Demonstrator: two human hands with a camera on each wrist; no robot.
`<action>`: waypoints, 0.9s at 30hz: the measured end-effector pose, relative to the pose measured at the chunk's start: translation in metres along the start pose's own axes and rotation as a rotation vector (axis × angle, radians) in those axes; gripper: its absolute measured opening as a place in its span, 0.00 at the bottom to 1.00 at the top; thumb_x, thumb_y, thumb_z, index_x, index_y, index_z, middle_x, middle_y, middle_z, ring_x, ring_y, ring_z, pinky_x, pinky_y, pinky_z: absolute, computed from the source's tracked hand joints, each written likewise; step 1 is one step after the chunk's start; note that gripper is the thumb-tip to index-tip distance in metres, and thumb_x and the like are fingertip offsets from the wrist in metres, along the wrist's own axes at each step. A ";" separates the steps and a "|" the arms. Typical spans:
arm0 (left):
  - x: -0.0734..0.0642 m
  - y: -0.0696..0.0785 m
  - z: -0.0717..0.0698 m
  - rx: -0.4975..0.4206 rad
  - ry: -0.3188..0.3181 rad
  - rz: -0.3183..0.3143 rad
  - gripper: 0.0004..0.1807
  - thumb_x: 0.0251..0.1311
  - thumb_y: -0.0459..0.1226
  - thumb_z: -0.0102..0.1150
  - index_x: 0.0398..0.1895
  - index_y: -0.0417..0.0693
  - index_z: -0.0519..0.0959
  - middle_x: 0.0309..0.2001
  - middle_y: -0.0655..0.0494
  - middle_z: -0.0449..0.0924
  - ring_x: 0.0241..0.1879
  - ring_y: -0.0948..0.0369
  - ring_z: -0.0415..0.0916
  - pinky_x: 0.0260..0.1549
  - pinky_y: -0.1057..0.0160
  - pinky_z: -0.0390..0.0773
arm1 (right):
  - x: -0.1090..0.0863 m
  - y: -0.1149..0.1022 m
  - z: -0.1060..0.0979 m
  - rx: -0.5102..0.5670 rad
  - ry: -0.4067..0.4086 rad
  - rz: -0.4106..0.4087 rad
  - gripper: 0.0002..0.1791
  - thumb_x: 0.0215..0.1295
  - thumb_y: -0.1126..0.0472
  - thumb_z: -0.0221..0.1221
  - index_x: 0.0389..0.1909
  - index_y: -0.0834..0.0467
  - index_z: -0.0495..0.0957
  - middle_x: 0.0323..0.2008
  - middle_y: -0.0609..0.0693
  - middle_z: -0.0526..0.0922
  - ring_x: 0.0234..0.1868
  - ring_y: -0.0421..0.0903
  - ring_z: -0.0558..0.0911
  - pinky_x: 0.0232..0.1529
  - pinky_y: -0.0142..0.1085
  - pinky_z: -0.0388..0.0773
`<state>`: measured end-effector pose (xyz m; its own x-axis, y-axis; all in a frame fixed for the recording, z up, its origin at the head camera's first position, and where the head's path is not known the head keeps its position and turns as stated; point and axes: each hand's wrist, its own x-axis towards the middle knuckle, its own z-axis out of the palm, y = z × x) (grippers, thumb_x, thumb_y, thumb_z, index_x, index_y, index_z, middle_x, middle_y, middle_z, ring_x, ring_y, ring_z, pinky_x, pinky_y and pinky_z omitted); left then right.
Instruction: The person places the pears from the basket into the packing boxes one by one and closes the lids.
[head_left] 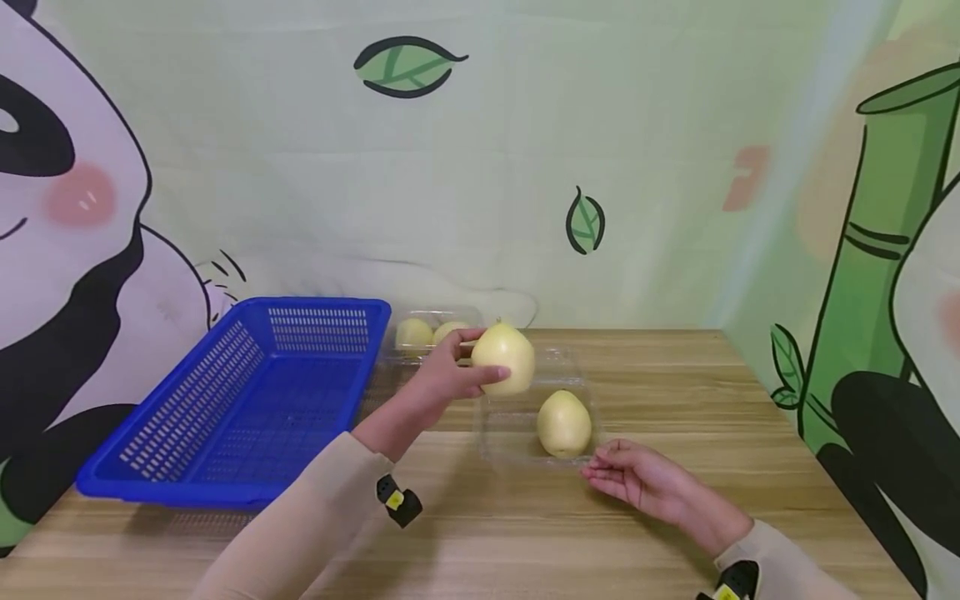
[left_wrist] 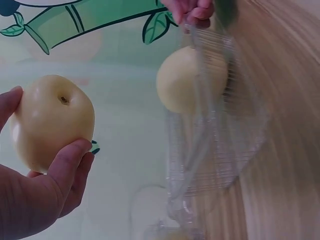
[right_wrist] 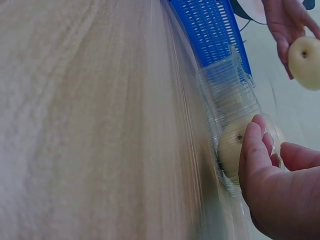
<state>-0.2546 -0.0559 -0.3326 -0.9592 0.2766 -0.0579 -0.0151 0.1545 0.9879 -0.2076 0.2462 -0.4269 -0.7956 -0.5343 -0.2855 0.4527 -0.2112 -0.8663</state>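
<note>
My left hand grips a pale yellow pear between thumb and fingers, held up over the left part of a clear plastic box. In the left wrist view the blossom end of that held pear shows. A second pear sits in the right side of the box, whose lid stands open behind. At the box's near right corner, my right hand pinches the rim between thumb and fingertips. Its fingers partly hide the second pear in the right wrist view.
A blue plastic basket with slotted sides stands on the left of the wooden table. Behind the left hand, another clear box holds pears. A printed cloth backdrop rises at the table's back edge.
</note>
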 end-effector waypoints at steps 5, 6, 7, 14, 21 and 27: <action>0.004 -0.013 0.004 -0.002 0.009 -0.011 0.40 0.61 0.35 0.68 0.75 0.41 0.61 0.68 0.37 0.68 0.56 0.50 0.76 0.44 0.63 0.81 | 0.001 -0.002 0.000 -0.009 -0.005 -0.005 0.09 0.80 0.66 0.45 0.40 0.57 0.72 0.38 0.47 0.84 0.45 0.39 0.87 0.53 0.28 0.84; 0.005 -0.016 0.005 -0.002 0.011 -0.013 0.40 0.61 0.35 0.68 0.75 0.41 0.61 0.68 0.37 0.68 0.54 0.51 0.76 0.43 0.63 0.81 | 0.001 -0.002 0.000 -0.009 -0.005 -0.006 0.09 0.80 0.66 0.45 0.40 0.57 0.73 0.38 0.47 0.84 0.45 0.39 0.87 0.53 0.28 0.84; 0.006 -0.018 0.006 -0.004 0.012 -0.018 0.40 0.61 0.35 0.68 0.75 0.40 0.61 0.68 0.36 0.68 0.54 0.51 0.76 0.42 0.64 0.81 | 0.001 -0.002 0.000 -0.010 -0.006 -0.006 0.09 0.80 0.66 0.45 0.40 0.57 0.73 0.38 0.47 0.84 0.45 0.39 0.87 0.53 0.28 0.84; 0.008 -0.030 0.015 -0.030 0.006 -0.034 0.41 0.59 0.34 0.69 0.74 0.39 0.62 0.65 0.35 0.70 0.46 0.56 0.75 0.37 0.66 0.78 | -0.001 -0.002 0.001 -0.006 -0.002 -0.003 0.08 0.80 0.66 0.45 0.40 0.57 0.72 0.38 0.47 0.84 0.45 0.39 0.87 0.53 0.28 0.84; 0.010 -0.040 0.019 -0.003 -0.001 -0.048 0.39 0.58 0.34 0.71 0.72 0.40 0.64 0.63 0.35 0.71 0.46 0.55 0.74 0.36 0.66 0.77 | -0.001 -0.001 0.001 -0.011 -0.003 -0.005 0.08 0.80 0.66 0.45 0.40 0.57 0.72 0.38 0.47 0.83 0.45 0.39 0.87 0.53 0.28 0.84; 0.013 -0.046 0.023 0.040 0.007 -0.065 0.38 0.57 0.35 0.72 0.70 0.41 0.67 0.63 0.35 0.71 0.48 0.54 0.76 0.39 0.63 0.83 | -0.001 -0.001 0.001 -0.004 0.004 -0.005 0.10 0.80 0.66 0.44 0.39 0.57 0.72 0.37 0.47 0.84 0.44 0.39 0.88 0.53 0.28 0.84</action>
<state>-0.2599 -0.0378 -0.3817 -0.9586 0.2582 -0.1203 -0.0660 0.2094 0.9756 -0.2067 0.2455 -0.4255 -0.7997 -0.5298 -0.2824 0.4469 -0.2111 -0.8693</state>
